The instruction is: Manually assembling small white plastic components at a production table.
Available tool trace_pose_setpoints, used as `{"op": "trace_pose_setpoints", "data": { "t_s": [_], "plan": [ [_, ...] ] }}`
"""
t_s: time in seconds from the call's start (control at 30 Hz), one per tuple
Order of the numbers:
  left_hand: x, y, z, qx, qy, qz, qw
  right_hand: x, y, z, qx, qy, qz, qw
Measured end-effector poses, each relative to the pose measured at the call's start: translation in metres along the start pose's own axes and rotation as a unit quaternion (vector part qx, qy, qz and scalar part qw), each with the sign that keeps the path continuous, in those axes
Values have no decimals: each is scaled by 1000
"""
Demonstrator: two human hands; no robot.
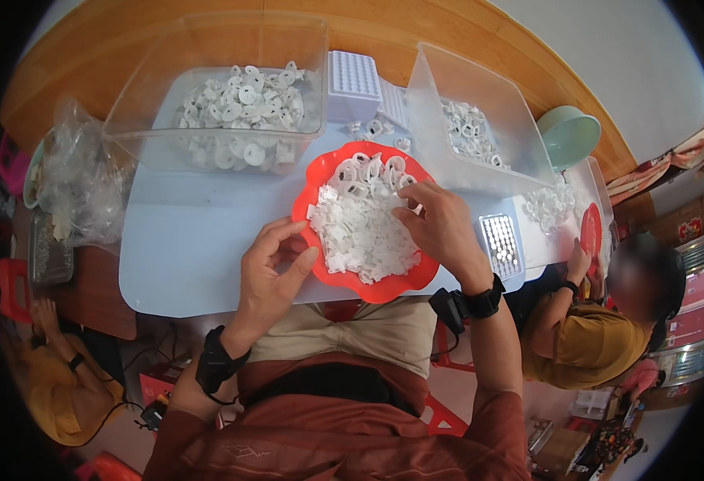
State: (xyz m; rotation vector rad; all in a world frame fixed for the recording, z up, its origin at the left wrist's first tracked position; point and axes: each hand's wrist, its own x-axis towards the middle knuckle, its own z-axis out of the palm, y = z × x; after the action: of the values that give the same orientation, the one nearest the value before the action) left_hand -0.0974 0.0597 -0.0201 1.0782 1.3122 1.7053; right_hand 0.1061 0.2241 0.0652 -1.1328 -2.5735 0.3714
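Observation:
A red bowl [314, 175] with a wavy rim sits on the pale blue table in front of me. Small white flat pieces [360, 236] fill most of it, and several white ring-shaped plastic parts [357, 188] lie at its far side. My left hand [276, 268] is at the bowl's left rim, fingertips and thumb closed against the edge. Over the right side of the bowl, my right hand [441, 228] has its thumb and fingers drawn together in a pinch. Whatever lies between those fingertips is hidden or too small to make out.
Clear bins [207, 144] [520, 164] of white parts stand beyond the bowl. Between them are lilac hole trays [355, 84]. Right of my right hand lies a tray of round pieces [500, 244]. Plastic bags [87, 184] are left; another person [608, 333] sits right.

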Motion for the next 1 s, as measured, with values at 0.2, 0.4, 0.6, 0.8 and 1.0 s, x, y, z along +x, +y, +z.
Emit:
{"op": "trace_pose_setpoints", "data": {
  "t_s": [0.2,0.4,0.6,0.8,1.0],
  "plan": [
    [-2,0,0,2,-7,-3,1000,-14,2,-5,120,42,32,991],
    [-4,4,3,72,33,24,997,-32,11,-4,262,64,60,961],
    [-19,21,12,176,58,159,970,-51,7,-8,447,47,88,889],
    [-19,50,46,71,-32,144,986,-74,-19,-12,599,-28,72,797],
    [-17,50,61,-99,-138,-24,985,-84,-27,-5,689,-86,74,716]
  ]
}}
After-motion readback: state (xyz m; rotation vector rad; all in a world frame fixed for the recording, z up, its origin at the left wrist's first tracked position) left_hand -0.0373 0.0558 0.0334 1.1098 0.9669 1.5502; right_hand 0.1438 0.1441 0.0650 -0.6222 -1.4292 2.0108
